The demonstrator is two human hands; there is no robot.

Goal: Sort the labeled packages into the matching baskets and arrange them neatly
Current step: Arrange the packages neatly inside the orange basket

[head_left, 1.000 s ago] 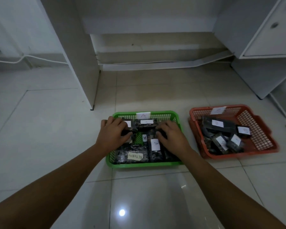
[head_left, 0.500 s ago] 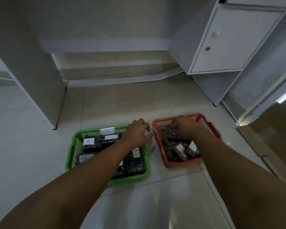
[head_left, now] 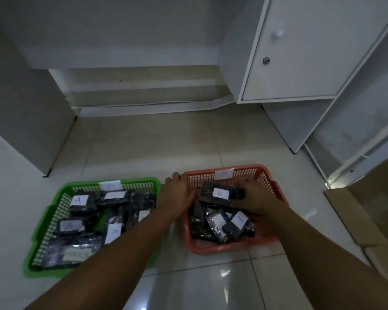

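A green basket (head_left: 54,211) labelled A sits on the floor at the left, filled with several dark wrapped packages bearing white A labels. To its right stands a red basket (head_left: 269,182) with several more dark packages. My right hand (head_left: 254,198) grips a black package labelled B (head_left: 215,194) near the top of the red basket. My left hand (head_left: 177,191) rests on the red basket's left rim, its fingertips touching the left end of that package.
White cabinets stand behind: a panel at the left (head_left: 27,113), a cupboard with a door and knob (head_left: 300,54) at the right. Cardboard boxes (head_left: 367,209) lie right of the red basket. The floor is glossy tile.
Both hands left the green basket and moved right to the red one. My right hand has taken hold of the B package; my left hand came to the red basket's left rim.
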